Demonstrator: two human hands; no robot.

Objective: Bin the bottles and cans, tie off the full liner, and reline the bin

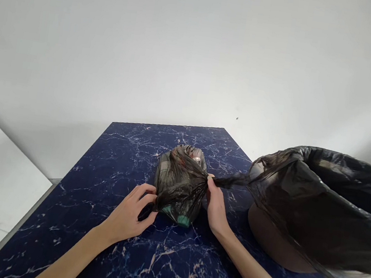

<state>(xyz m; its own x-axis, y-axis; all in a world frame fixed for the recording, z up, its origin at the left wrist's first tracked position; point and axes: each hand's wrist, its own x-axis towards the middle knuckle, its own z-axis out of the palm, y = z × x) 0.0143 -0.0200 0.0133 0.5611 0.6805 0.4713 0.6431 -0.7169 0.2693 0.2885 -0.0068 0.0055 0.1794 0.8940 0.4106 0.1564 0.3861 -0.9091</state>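
Observation:
A small black plastic bag point(179, 182), stuffed with rubbish, lies on the dark blue marbled table point(113, 258). My left hand point(131, 214) pinches a twisted corner of the bag at its lower left side. My right hand point(214, 205) grips another twisted strand of the bag's plastic at its right side. That strand stretches to the right toward the bin. The two strands cross over the bag's top.
A brown bin point(274, 243) lined with a large black bag point(327, 209) stands on the table at the right, close to my right hand. A white wall rises behind the table. Pale floor shows at the left.

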